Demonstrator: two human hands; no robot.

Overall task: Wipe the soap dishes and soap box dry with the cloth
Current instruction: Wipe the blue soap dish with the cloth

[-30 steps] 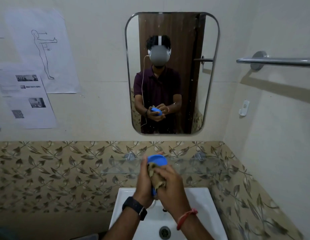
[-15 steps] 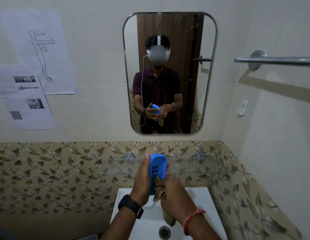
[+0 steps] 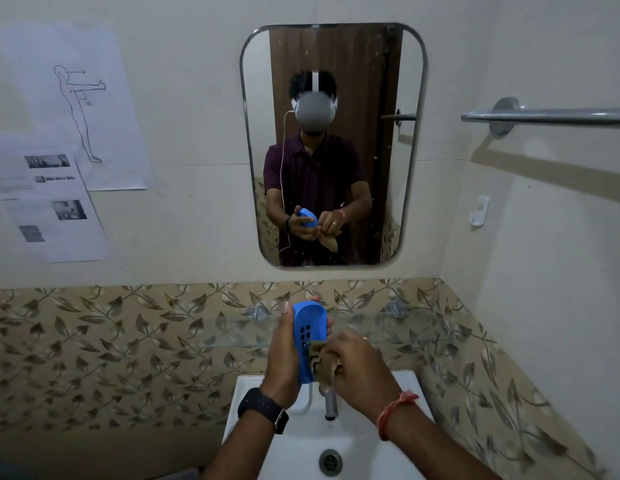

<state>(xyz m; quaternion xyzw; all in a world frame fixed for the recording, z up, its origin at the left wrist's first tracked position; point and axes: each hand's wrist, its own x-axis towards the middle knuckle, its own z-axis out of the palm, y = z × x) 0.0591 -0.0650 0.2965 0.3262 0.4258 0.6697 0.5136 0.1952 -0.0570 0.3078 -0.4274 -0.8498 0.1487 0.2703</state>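
Note:
My left hand (image 3: 283, 355) holds a blue soap dish (image 3: 308, 336) upright on its edge above the sink, its slotted inner face turned to the right. My right hand (image 3: 362, 367) grips a crumpled tan cloth (image 3: 324, 367) and presses it against the dish's lower part. Most of the cloth is bunched under my fingers. No other soap dish or soap box shows in this view.
A white sink (image 3: 284, 441) with a drain (image 3: 331, 462) and a metal tap (image 3: 330, 403) lies below my hands. Behind them are a glass shelf (image 3: 388, 329), a wall mirror (image 3: 333, 143), a towel bar (image 3: 551, 116) at right and papers (image 3: 59, 140) at left.
The dish turned from nearly edge-on to show its slotted inner face. The cloth shifted from wrapping its near end to rubbing the lower inside, after dropping briefly with my right hand.

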